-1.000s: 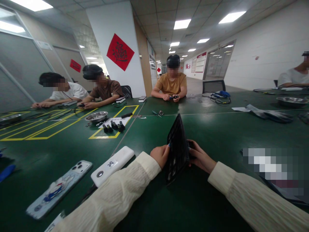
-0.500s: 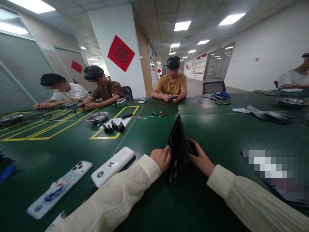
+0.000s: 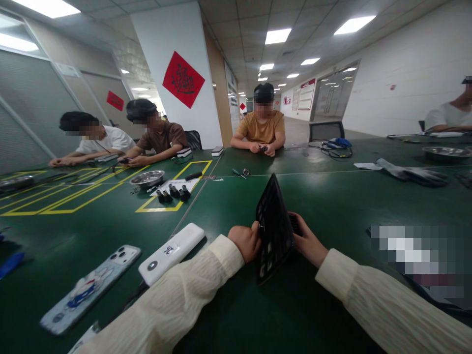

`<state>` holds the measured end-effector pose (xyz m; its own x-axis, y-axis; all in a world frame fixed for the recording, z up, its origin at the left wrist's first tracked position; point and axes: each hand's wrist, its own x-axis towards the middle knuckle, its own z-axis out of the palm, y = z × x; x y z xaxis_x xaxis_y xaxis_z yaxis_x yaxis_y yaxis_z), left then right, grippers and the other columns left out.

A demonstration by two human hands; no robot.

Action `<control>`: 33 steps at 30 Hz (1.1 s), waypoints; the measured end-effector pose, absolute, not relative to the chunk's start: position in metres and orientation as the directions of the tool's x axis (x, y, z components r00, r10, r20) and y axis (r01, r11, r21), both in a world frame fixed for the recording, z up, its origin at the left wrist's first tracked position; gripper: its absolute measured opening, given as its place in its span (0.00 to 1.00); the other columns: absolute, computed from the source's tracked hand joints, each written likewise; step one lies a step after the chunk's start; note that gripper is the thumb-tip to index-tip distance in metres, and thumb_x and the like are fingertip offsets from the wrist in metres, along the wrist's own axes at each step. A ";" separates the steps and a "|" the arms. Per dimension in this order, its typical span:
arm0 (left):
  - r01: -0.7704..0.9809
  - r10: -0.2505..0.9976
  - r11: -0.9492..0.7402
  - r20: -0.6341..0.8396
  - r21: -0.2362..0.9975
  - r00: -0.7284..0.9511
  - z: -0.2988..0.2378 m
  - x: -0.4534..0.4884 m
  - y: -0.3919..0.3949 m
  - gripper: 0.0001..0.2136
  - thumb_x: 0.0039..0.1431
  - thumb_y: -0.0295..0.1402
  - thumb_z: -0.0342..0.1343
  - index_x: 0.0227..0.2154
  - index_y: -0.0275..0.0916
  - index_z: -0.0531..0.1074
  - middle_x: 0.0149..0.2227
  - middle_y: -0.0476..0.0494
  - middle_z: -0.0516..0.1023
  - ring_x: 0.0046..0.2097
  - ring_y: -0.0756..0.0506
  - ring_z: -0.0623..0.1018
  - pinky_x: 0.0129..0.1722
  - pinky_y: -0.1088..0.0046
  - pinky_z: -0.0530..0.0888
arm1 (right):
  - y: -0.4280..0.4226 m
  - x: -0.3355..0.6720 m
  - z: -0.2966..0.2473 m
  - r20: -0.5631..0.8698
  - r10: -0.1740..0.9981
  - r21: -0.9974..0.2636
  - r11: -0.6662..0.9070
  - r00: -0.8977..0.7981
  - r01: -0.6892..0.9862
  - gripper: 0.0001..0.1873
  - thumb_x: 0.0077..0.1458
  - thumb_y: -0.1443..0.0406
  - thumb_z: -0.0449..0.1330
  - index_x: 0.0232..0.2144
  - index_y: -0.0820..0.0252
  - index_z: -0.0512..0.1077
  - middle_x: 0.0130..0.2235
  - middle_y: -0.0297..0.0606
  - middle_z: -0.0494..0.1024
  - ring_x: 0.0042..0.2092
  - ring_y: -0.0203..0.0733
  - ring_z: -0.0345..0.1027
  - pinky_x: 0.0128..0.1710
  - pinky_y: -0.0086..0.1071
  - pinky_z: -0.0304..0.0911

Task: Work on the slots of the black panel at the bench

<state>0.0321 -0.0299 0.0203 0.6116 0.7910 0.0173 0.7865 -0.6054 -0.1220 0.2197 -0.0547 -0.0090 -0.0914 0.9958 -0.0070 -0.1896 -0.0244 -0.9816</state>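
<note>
A flat black panel (image 3: 273, 231), dark and glossy with pale reflections or cut-outs, stands tilted on edge above the green table in front of me. My right hand (image 3: 308, 241) grips it from behind on the right, around a black ribbed part (image 3: 295, 225). At the panel's left face is my left hand (image 3: 246, 241), its fingers closed in a pinch. Whatever lies between those fingertips is too small or hidden to make out. What kind of thing the panel is I cannot tell.
Left of my left sleeve lie a white power bank (image 3: 171, 253) and a phone (image 3: 90, 290) in a patterned case. Farther off are several black cylindrical parts (image 3: 173, 193), a metal bowl (image 3: 147, 179) and a small screwdriver (image 3: 239, 173). Gloves (image 3: 409, 173) lie right. Other people sit around the table.
The panel has turned slightly, showing more of its dark face. My left hand has shifted a little, still at that face; my right hand keeps its grip.
</note>
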 end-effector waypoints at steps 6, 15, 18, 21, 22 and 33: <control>0.814 0.819 -0.567 0.021 -0.127 0.573 0.021 0.035 -0.029 0.12 0.56 0.32 0.39 0.39 0.31 0.61 0.27 0.35 0.74 0.31 0.38 0.76 0.28 0.65 0.69 | -0.054 0.221 -0.010 0.052 0.992 -0.990 0.037 -0.114 -0.134 0.39 0.40 0.54 0.63 0.50 0.55 0.48 0.37 0.36 0.67 0.29 0.37 0.67 0.27 0.34 0.66; 0.726 0.726 -0.678 0.049 -0.114 0.686 0.019 0.030 -0.031 0.15 0.57 0.34 0.37 0.42 0.30 0.60 0.26 0.36 0.74 0.29 0.40 0.75 0.27 0.66 0.69 | -0.053 0.228 -0.009 0.117 0.982 -0.991 0.106 -0.148 -0.081 0.39 0.40 0.54 0.63 0.51 0.55 0.50 0.38 0.39 0.69 0.32 0.40 0.68 0.36 0.40 0.67; 0.717 0.714 -0.687 0.073 -0.117 0.696 0.021 0.029 -0.033 0.17 0.56 0.37 0.38 0.42 0.30 0.61 0.26 0.36 0.74 0.27 0.40 0.75 0.25 0.66 0.69 | -0.051 0.228 -0.013 0.115 0.983 -0.992 0.105 -0.140 -0.075 0.38 0.41 0.54 0.63 0.51 0.55 0.50 0.37 0.38 0.70 0.33 0.41 0.68 0.38 0.40 0.66; 0.718 0.715 -0.682 0.079 -0.139 0.694 0.026 0.029 -0.036 0.16 0.57 0.38 0.35 0.37 0.33 0.64 0.24 0.38 0.74 0.26 0.41 0.74 0.25 0.66 0.68 | -0.052 0.228 -0.013 0.106 0.987 -0.994 0.100 -0.117 -0.053 0.37 0.42 0.53 0.62 0.51 0.55 0.51 0.35 0.36 0.71 0.34 0.42 0.69 0.39 0.40 0.65; 0.717 0.715 -0.681 0.078 -0.147 0.695 0.028 0.029 -0.037 0.16 0.57 0.37 0.34 0.36 0.33 0.64 0.24 0.38 0.74 0.26 0.41 0.74 0.26 0.67 0.68 | -0.052 0.228 -0.013 0.103 0.988 -0.994 0.099 -0.111 -0.042 0.37 0.42 0.52 0.62 0.51 0.55 0.51 0.35 0.36 0.71 0.34 0.43 0.69 0.39 0.39 0.65; 0.812 0.812 -0.583 0.062 0.021 0.581 0.027 0.034 -0.041 0.19 0.60 0.36 0.31 0.34 0.35 0.67 0.26 0.39 0.74 0.28 0.43 0.75 0.27 0.70 0.66 | -0.057 0.224 -0.007 0.122 0.991 -0.992 0.123 -0.054 0.015 0.34 0.43 0.52 0.60 0.50 0.55 0.53 0.35 0.37 0.71 0.38 0.44 0.68 0.40 0.40 0.65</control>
<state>0.0337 -0.0415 0.0271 0.5808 0.8116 0.0623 0.8123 -0.5829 0.0208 0.2236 -0.0571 -0.0071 -0.0536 0.9910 0.1225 0.0145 0.1234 -0.9922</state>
